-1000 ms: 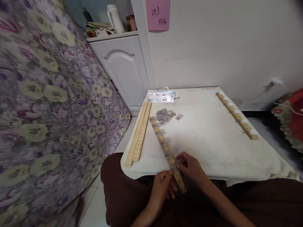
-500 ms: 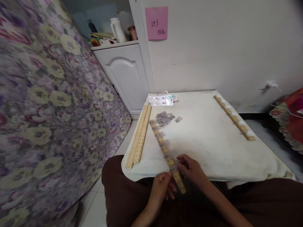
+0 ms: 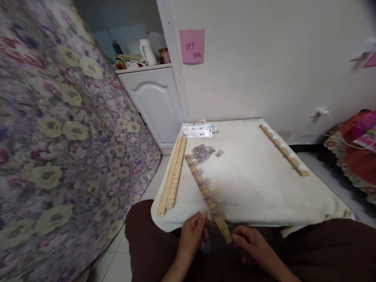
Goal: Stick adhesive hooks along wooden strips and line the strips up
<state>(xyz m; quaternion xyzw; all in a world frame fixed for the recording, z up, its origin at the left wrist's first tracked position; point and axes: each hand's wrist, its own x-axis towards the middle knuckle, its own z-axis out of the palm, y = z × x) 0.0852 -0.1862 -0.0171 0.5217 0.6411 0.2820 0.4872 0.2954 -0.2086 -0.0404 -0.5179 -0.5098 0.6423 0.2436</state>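
Observation:
A pale, perforated wooden strip (image 3: 222,228) lies at a slant, its near end overhanging the table edge. Along it sit several metal hooks with clear plastic backing, one hook (image 3: 215,212) close to the near end. My left hand (image 3: 192,233) is left of the strip, apart from it, with bent fingers smeared by motion; whether it holds anything is unclear. At the strip's near end is my right hand (image 3: 254,244), fingertips beside the corner, thumb and fingers loosely bent with nothing visible between them. Contact there is hard to make out. A pile of clear-backed hooks (image 3: 202,152) lies beyond the strip.
Two more perforated strips (image 3: 173,176) lie together at the table's left. Another strip with hooks (image 3: 282,150) runs along the right side. Clear packaging (image 3: 197,131) sits at the back left. One loose piece (image 3: 219,153) rests beside the pile. White cloth (image 3: 249,180) covers the table.
My right hand has moved from the strip's right side down toward its near end. My left hand has pulled away leftward from the strip. The view has tilted up and shifted slightly right.

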